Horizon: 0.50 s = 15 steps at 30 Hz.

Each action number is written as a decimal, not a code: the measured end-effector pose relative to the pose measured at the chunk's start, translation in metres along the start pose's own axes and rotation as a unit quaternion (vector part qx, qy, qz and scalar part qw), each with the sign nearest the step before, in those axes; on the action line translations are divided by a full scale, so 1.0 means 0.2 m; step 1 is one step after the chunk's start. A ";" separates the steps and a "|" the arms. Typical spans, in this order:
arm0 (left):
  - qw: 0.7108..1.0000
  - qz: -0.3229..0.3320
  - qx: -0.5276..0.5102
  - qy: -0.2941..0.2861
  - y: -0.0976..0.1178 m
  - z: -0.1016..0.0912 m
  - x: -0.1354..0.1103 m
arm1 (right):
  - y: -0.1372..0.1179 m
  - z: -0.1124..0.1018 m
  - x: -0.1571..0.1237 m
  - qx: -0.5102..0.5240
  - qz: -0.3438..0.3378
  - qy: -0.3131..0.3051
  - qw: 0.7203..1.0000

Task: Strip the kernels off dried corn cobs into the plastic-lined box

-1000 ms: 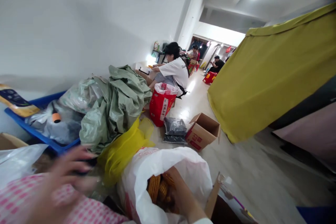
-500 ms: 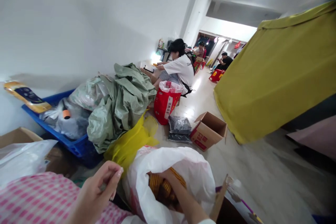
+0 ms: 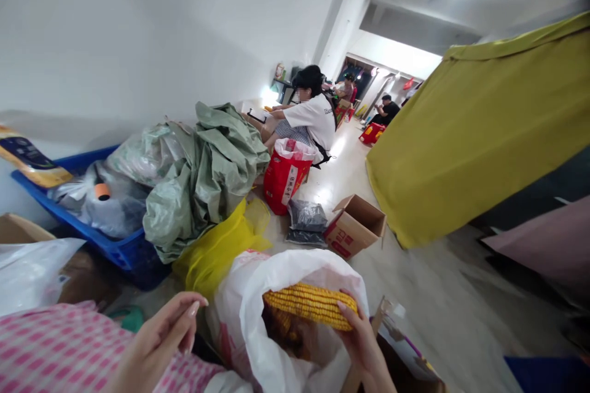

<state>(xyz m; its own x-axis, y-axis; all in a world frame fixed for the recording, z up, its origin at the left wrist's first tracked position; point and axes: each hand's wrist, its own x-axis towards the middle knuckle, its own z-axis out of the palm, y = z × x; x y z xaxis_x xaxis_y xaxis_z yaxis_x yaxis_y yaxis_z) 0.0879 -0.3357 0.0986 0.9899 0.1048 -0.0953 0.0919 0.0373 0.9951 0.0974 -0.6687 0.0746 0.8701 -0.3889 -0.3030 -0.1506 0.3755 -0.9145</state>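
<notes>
An ear of dried yellow corn (image 3: 311,304) lies across the mouth of a white woven sack (image 3: 258,331). My right hand (image 3: 357,334) is closed around the ear's right end, with the thumb on top. More corn ears (image 3: 286,322) sit deeper in the sack, partly in shadow. My left hand (image 3: 161,338) hovers left of the sack, over the pink checked cloth (image 3: 59,344). Its index finger and thumb reach forward close to each other, the other fingers are loosely bent, and I see nothing in it.
A blue crate (image 3: 133,252) holds plastic bags, beside a grey-green tarp (image 3: 221,159) and yellow netting (image 3: 216,245). Ahead are a red bag (image 3: 286,178), dark packets (image 3: 306,221) and an open carton (image 3: 353,227). A yellow cloth (image 3: 483,135) hangs right. A seated person (image 3: 313,116) works beyond.
My right hand has come up from inside the sack with an ear of corn and moved right. My left hand's fingers have straightened a little. The view has shifted slightly.
</notes>
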 end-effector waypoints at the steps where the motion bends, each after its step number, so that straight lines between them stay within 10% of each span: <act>1: 1.000 -0.005 -0.002 -0.006 -0.01 0.00 0.00 | -0.02 -0.05 -0.02 0.009 0.025 0.003 1.000; 8: 1.000 0.003 0.005 -0.030 -0.16 0.05 -0.02 | -0.10 -0.23 -0.07 0.098 -0.010 0.004 0.995; 15: 0.993 -0.035 -0.005 -0.109 -0.11 0.26 -0.14 | -0.06 -0.05 -0.03 0.280 0.037 0.000 0.959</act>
<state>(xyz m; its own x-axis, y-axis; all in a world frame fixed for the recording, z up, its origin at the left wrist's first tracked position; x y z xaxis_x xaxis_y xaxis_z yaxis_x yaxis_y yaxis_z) 0.0632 -0.3904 0.0800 0.9810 -0.1163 -0.1553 0.1617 0.0471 0.9857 0.0887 -0.6780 0.0848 0.8668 -0.3430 -0.3620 0.0626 0.7950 -0.6033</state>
